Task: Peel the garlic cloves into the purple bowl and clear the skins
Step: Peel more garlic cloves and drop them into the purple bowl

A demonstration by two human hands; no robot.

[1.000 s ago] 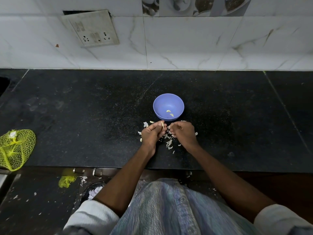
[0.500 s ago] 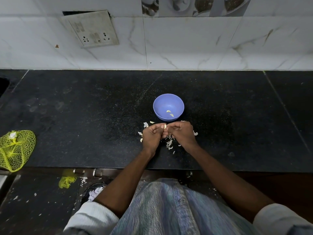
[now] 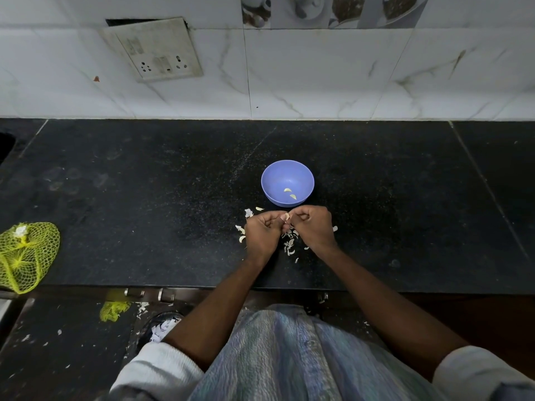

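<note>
The purple bowl [image 3: 287, 180] stands on the black counter with two peeled garlic cloves [image 3: 290, 193] inside. Just in front of it my left hand [image 3: 263, 233] pinches a pale garlic clove [image 3: 286, 217] between thumb and fingers. My right hand [image 3: 314, 227] is curled right beside it, fingertips at the same clove. White garlic skins [image 3: 289, 244] lie scattered on the counter under and around both hands, partly hidden by them.
A yellow mesh bag [image 3: 24, 256] sits at the counter's left front edge. The marble wall with a socket plate [image 3: 153, 49] rises behind. Skins and a scrap of yellow mesh [image 3: 114, 310] lie on the floor below the counter edge [image 3: 405, 290].
Both hands have stayed in front of the bowl, fingers working at the clove. The clove now shows a little higher between the fingertips.
</note>
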